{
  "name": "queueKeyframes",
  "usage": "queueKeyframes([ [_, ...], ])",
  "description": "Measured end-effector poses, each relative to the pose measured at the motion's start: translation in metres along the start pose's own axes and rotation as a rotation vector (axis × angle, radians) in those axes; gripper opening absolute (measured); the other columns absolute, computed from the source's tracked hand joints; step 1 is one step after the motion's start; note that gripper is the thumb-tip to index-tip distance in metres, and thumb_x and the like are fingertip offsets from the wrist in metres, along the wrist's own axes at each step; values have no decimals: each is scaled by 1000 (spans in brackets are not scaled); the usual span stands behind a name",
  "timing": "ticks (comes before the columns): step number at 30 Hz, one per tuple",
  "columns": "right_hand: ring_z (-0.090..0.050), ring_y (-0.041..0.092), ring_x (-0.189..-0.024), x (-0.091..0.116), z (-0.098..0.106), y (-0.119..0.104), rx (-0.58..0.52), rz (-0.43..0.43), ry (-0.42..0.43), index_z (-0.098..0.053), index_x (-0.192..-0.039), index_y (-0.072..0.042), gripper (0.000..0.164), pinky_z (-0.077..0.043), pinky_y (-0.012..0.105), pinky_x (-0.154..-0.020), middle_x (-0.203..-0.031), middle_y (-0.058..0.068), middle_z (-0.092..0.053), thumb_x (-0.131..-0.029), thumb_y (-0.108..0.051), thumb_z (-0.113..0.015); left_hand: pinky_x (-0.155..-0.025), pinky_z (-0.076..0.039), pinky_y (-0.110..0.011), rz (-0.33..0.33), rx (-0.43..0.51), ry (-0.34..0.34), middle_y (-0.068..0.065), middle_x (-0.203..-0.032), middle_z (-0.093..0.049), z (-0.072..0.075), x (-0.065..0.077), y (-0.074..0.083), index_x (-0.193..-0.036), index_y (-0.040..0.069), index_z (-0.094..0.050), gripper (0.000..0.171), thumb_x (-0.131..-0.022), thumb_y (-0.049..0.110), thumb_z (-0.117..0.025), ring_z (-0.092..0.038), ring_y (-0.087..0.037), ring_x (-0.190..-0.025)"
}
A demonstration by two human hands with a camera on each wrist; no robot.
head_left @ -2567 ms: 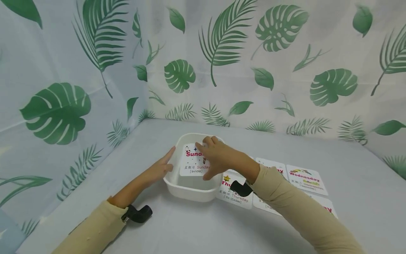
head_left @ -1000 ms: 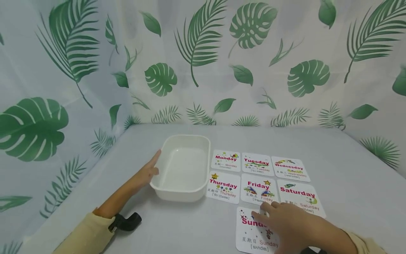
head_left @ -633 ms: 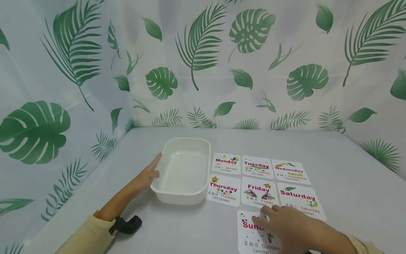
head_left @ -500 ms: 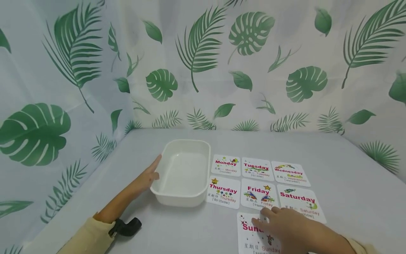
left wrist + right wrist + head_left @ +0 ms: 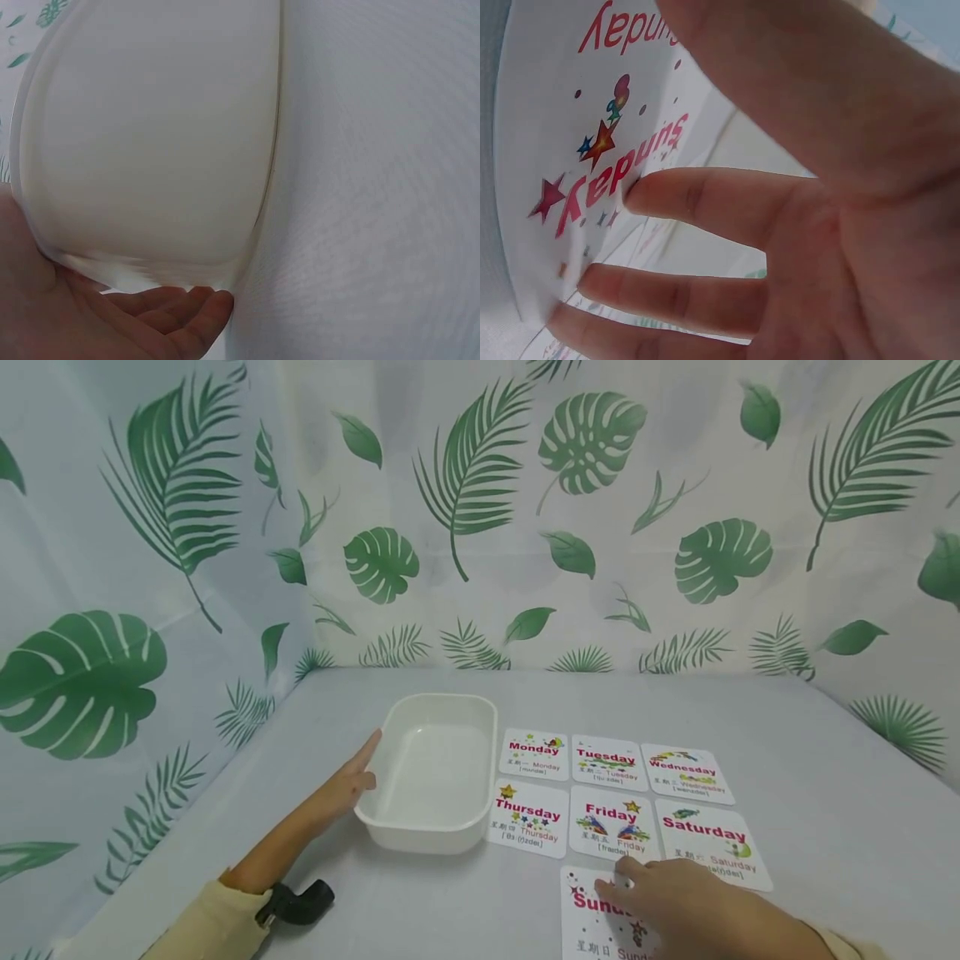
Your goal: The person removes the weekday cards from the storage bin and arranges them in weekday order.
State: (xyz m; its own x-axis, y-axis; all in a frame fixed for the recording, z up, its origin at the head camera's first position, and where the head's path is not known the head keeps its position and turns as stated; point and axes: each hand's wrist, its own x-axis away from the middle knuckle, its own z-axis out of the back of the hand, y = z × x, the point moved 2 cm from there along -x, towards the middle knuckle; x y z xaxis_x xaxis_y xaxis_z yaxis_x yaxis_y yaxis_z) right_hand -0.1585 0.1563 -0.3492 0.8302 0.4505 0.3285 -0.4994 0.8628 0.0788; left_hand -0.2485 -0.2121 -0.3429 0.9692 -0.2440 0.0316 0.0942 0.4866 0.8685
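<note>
A white plastic basin (image 5: 435,768) stands left of the cards, with nothing in it. My left hand (image 5: 348,785) holds its left side at the rim; in the left wrist view its fingers (image 5: 191,319) bend against the outer wall. The Sunday card (image 5: 600,922) lies flat below the Friday card (image 5: 613,822), its lower edge cut off by the frame. My right hand (image 5: 686,902) rests over its right part, hiding some of the print. In the right wrist view the fingers (image 5: 712,202) are nearly straight, tips touching the card.
Monday (image 5: 534,756), Tuesday (image 5: 607,762) and Wednesday (image 5: 687,774) cards form the back row. Thursday (image 5: 528,818) and Saturday (image 5: 712,843) cards flank Friday, Thursday close against the basin. A leaf-patterned curtain (image 5: 480,510) closes off the back and sides.
The right hand has carried the Sunday card from above the basin to the front right and laid it below Friday. Over the last half second the hands stay put; the view tilts slightly.
</note>
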Motion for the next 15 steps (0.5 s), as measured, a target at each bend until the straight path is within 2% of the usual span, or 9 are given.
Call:
queueKeyframes([
  [3,-52,21,-78,-2,1,-2,16,-17,-12,-52,-124,-42,73,-50,46,-79,-111,-3,-54,-57,-60,-73,-113,0,-51,-3,-5,1,-8,-154,9,1,0,0,-147,13,8,77,-81,3,-31,7,-30,-141],
  [9,-52,22,-70,0,6,-3,80,7,45,-54,-122,-38,72,-51,46,-74,-110,0,-55,-56,-56,-75,-113,-1,-50,-12,-2,6,-9,-154,8,2,-1,2,-147,12,8,78,-80,3,-32,6,-31,-141],
  [15,-51,22,-73,0,10,1,-3,-21,46,-54,-122,-39,75,-50,50,-77,-113,0,-56,-53,-43,-81,-112,-1,-51,-1,-43,13,-13,-153,8,5,0,5,-146,11,9,80,-79,4,-34,6,-34,-140],
])
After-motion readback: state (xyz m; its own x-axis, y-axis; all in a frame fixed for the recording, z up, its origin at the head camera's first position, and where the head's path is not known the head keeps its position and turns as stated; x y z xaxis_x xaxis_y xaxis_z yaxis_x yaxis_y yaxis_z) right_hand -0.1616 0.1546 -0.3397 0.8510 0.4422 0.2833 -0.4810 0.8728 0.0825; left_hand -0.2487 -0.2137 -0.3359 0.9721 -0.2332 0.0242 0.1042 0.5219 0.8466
